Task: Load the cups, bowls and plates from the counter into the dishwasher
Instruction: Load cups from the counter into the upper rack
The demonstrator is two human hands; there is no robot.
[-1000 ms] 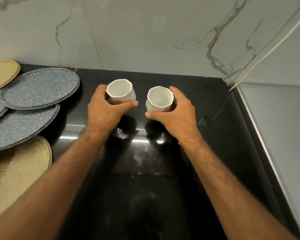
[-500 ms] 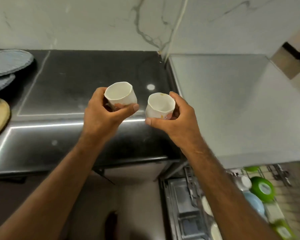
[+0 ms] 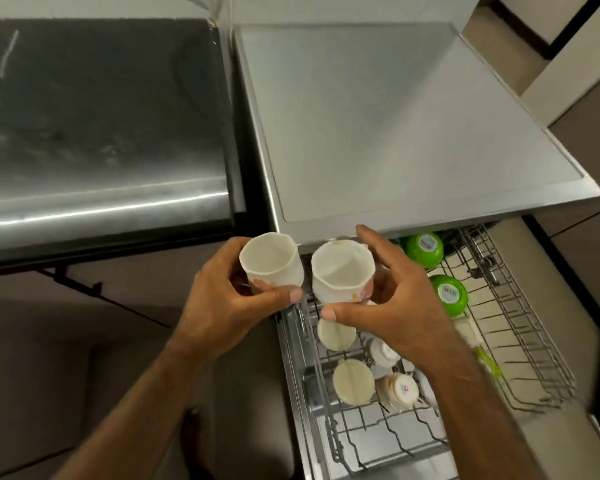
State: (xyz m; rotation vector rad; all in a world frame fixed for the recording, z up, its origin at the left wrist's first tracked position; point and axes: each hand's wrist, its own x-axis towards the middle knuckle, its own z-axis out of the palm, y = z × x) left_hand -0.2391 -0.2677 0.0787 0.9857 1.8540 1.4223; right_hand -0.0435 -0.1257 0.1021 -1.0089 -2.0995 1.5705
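My left hand [image 3: 227, 306] grips a white faceted cup [image 3: 271, 263], upright, mouth up. My right hand [image 3: 400, 303] holds a second white cup [image 3: 342, 271] with a small floral print, thumb below and fingers behind it. Both cups hang side by side above the left end of the pulled-out dishwasher rack [image 3: 520, 344]. In the rack below lie several upturned white cups [image 3: 354, 381] and two green bowls [image 3: 449, 294] turned upside down.
The black counter [image 3: 97, 126] is to the upper left. A grey dishwasher top [image 3: 395, 116] spans the upper right, overhanging the rack's rear. A light green utensil [image 3: 484, 358] lies in the rack. Bare wire prongs fill the rack's right and front parts.
Both hands have carried the cups off the black counter, to the right and down, over the open dishwasher rack. My view has swung from the counter to the rack.
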